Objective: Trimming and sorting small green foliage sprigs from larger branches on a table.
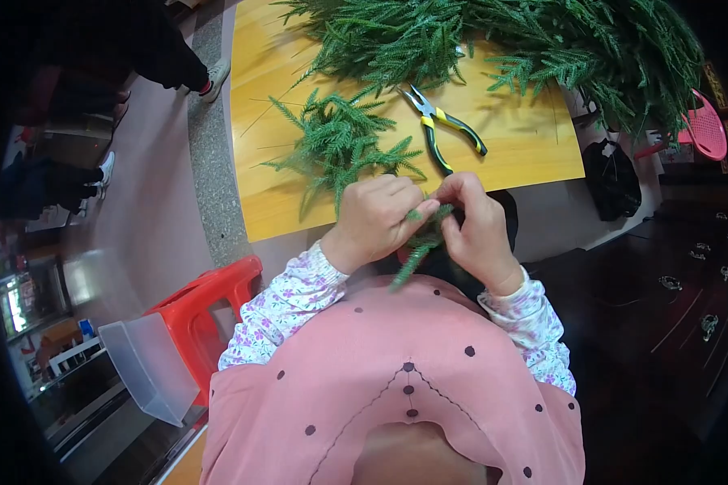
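My left hand point(378, 218) and my right hand point(479, 230) meet just off the near edge of the yellow wooden table. Between them is a green artificial pine sprig point(413, 263), its lower tip hanging toward my lap. Thumb and fingers of both hands are closed on it, and they hide its upper part. Beyond my left hand lies a small bunch of green pine sprigs point(340, 137) on the table. A pair of pliers point(443, 128) with black and yellow handles rests farther off, its jaws pointing away and its handle ends toward my right hand.
Large heaps of green pine branches point(396, 40) cover the table's point(259, 178) far side and spill over its right edge. At left stand a red plastic stool point(190, 315) and a clear plastic bin point(141, 368). A black bag point(612, 179) and a pink chair back point(706, 128) are at right.
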Tool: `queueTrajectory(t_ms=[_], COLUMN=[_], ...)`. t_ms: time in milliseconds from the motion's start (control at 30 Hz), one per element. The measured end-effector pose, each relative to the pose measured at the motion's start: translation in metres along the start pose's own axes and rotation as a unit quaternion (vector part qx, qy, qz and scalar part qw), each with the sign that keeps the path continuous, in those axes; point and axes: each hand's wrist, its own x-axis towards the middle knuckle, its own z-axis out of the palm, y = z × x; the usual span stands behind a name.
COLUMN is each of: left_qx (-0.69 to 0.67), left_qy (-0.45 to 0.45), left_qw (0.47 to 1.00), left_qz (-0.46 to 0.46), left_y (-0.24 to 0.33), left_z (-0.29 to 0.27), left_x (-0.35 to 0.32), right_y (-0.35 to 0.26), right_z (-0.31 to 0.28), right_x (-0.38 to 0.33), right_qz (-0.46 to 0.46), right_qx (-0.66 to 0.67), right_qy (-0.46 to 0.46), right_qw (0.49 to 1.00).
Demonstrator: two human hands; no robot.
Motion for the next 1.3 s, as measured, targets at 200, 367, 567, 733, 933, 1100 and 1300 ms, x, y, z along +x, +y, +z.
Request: queueTrajectory(t_ms=[200,367,567,733,933,1100,1300], left_qx=[-0.205,-0.419,-0.552,-0.554,-0.507,-0.125,0.173], left_qy=[-0.037,-0.033,-0.069,-0.032,-0.011,0.143,0.109], left_qw=[0.975,0.903,0.799,0.758,0.765,0.968,0.978], left_qz=[0.079,-0.095,-0.227,-0.342,-0.397,-0.167,0.039], left_y=[-0.012,-0.003,0.008,0.015,0.02,0.011,-0.052], left_z=[-0.01,0.0,0.003,0.006,-0.008,-0.017,-0.014], left_x=[0.003,0.002,0.001,-0.001,-0.003,-0.027,-0.049], right_y=[0.003,-0.005,-0.001,0.0,0.007,0.03,0.054], right_z=[-0.01,-0.001,-0.001,0.001,0.01,0.024,0.051], right_x=[-0.004,-0.011,-0.016,-0.008,0.003,0.045,0.092], right_qz=[0.186,0.138,-0.073,-0.199,-0.073,0.006,-0.202], right_qx=[0.476,0.478,0.237,-0.056,0.025,0.16,-0.215], right_qy=[-0.185,-0.061,0.02,0.124,0.175,0.191,0.121], right_qw=[0.839,0.865,0.969,0.971,0.981,0.969,0.948])
